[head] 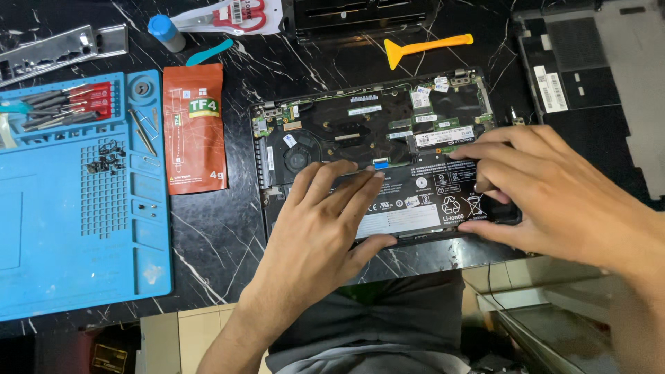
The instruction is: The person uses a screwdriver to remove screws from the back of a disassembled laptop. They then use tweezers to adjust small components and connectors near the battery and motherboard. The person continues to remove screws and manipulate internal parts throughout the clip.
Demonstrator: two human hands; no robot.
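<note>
An opened laptop (374,125) lies bottom-up on the black marble table, its board, fan and cables exposed. A flat black battery (422,201) with white labels sits along its near edge. My left hand (322,228) lies flat on the battery's left part, thumb hooked under the near edge. My right hand (547,194) grips the battery's right end, fingers on top and thumb at the near edge.
A blue repair mat (76,228) with screws and screwdriver bits lies at left. An orange thermal paste packet (195,128) is beside it. An orange plastic pry tool (424,47) lies behind the laptop. The removed bottom cover (596,76) rests at right.
</note>
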